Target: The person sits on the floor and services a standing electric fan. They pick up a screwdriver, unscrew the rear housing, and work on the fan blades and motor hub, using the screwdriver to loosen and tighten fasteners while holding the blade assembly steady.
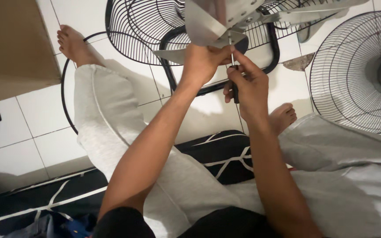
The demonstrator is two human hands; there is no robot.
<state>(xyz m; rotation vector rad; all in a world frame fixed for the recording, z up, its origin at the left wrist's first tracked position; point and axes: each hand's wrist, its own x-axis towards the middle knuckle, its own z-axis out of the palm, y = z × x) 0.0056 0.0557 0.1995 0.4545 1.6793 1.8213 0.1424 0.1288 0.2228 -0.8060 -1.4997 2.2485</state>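
My right hand (247,84) grips a screwdriver (232,55) with a black handle, its thin shaft pointing up into the hub of a silver metal fan blade assembly (208,22). My left hand (203,61) holds the underside of that hub, beside the screwdriver tip. The blades sit over a black wire fan guard (142,31) and a black rectangular stand frame (275,48). My legs in light grey trousers stretch out on the white tiled floor below.
A second black wire fan guard (353,70) with a dark centre cap lies at the right. A thin black ring (63,88) curves round my left leg. A brown cardboard box (9,44) stands at the upper left. A black patterned mat (217,154) lies under my legs.
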